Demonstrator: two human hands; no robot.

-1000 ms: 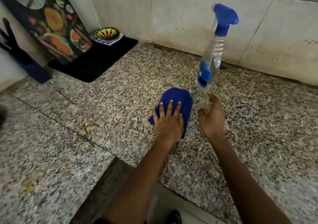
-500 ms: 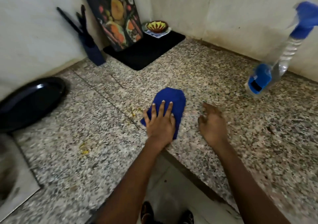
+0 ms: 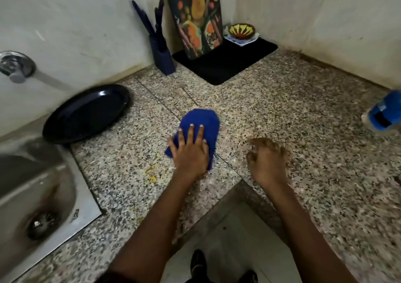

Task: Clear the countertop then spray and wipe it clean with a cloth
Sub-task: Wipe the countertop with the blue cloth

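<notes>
Wiping the speckled granite tabletop with a blue cloth.
Your view has swung left since a second ago, bringing in the steel sink and dark oval plate. The soft, crumpled cloth lies mid-counter, long axis pointing away from you. Your left hand presses flat on it, fingers spread; your right hand, blurred, curls loosely, its grip empty.
</notes>
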